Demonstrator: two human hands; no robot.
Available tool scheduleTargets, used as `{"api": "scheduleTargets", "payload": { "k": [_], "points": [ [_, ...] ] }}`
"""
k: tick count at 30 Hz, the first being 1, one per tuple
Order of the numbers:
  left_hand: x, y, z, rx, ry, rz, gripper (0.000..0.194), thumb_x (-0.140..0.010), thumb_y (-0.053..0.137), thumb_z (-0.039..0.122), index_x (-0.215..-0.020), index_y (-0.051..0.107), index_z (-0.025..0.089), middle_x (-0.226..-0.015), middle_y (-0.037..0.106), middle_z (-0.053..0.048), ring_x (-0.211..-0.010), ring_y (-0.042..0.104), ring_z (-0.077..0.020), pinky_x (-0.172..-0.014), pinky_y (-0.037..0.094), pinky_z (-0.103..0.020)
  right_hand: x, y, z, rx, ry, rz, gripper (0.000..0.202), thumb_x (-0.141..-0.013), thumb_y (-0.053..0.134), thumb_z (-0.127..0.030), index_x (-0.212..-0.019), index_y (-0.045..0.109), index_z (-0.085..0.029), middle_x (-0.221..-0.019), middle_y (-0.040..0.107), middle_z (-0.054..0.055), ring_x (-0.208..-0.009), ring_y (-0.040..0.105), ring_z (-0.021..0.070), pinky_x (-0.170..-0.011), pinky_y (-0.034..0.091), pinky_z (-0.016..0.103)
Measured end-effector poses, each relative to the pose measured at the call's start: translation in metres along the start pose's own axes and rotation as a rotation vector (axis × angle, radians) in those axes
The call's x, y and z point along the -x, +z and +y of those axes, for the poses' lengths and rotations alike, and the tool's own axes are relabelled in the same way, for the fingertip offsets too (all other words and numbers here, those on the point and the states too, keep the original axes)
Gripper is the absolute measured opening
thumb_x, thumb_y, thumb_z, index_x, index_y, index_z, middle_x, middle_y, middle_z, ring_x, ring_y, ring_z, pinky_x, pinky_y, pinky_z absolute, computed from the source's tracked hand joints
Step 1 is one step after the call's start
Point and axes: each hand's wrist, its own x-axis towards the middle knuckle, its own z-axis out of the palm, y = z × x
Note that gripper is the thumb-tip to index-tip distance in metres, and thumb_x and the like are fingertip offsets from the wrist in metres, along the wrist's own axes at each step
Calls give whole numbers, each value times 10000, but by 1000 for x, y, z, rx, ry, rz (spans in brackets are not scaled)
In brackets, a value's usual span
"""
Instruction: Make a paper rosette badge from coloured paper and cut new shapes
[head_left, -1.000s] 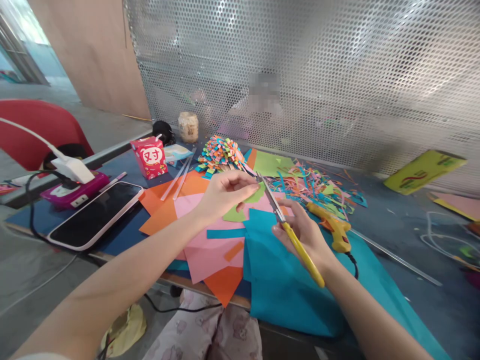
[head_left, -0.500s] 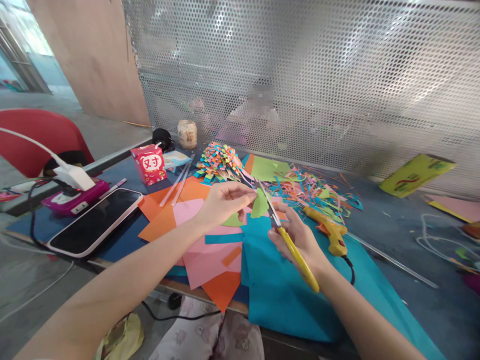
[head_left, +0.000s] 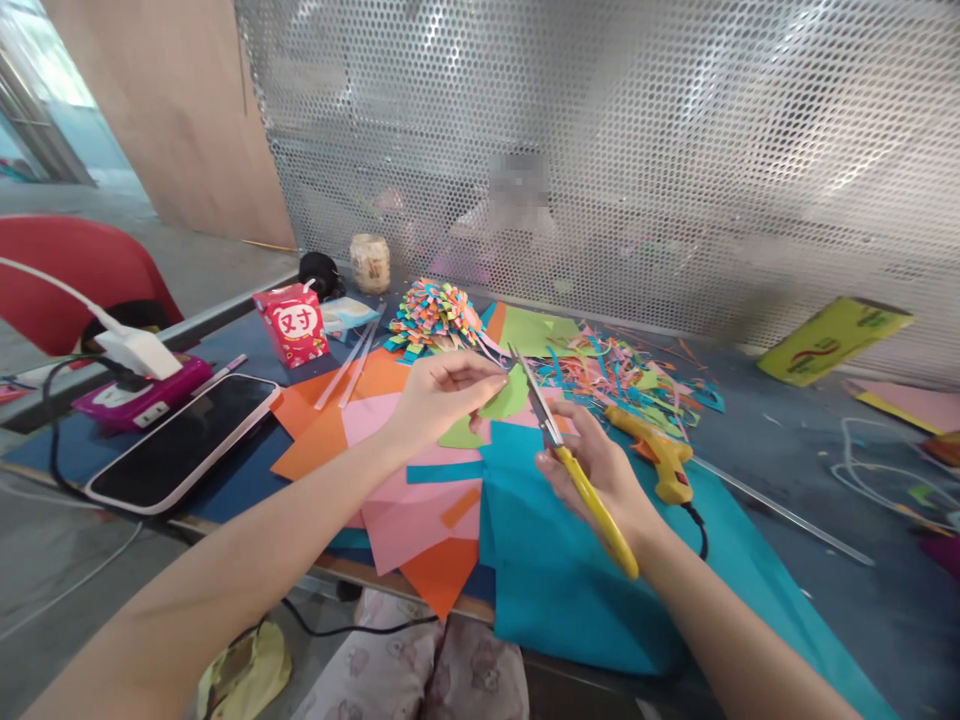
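My left hand [head_left: 442, 395] pinches a small green paper piece [head_left: 507, 396] between thumb and fingers. In my right hand [head_left: 600, 470] are yellow-handled scissors [head_left: 551, 425], their blades pointing up and left beside the green piece's right edge. Under both hands lie sheets of pink paper [head_left: 412, 525], orange paper [head_left: 319, 440] and blue paper [head_left: 592, 610]. Behind them a ball of multicoloured paper strips [head_left: 435, 315] sits near a heap of thin cut scraps [head_left: 622, 370]. Another green sheet [head_left: 529, 332] lies behind the scraps.
A yellow glue gun [head_left: 660, 455] and clear stick [head_left: 784, 512] lie right of my hands. At the left are a phone [head_left: 184, 440], purple power strip [head_left: 184, 385] and red carton [head_left: 292, 325]. Behind the perforated metal screen [head_left: 637, 150] sits a person.
The green piece has swung left and tilted in my left hand, leaving a gap to the scissor blades. The whole view has shifted slightly.
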Motion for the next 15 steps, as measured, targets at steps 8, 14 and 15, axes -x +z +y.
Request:
{"api": "scheduleTargets", "payload": {
  "k": [8,14,15],
  "points": [
    [-1,-1,1,-23,53,14,169,-652,733,294,-695,658,148,-536,612,22,-361,494,-52,-327,414,-173,0,-1,0,22,-10,7,450,-803,566,-399,-1164,346,-246,-578,376,-89,-472,305,83,-428,224,210],
    [-4,-3,-1,-51,73,87,148,-662,720,282,-717,678,151,-548,592,16,-415,498,-58,-359,421,-189,1,-2,-2,35,5,-4,449,-805,559,-422,-1152,338,-240,-583,385,-86,-462,309,82,-428,219,211],
    [-4,-4,-1,-51,75,90,144,-665,717,278,-724,681,151,-559,598,11,-428,503,-61,-363,422,-190,1,-2,-2,35,8,-5,450,-810,551,-431,-1155,335,-239,-581,385,-86,-459,309,82,-427,217,212]
  ]
}}
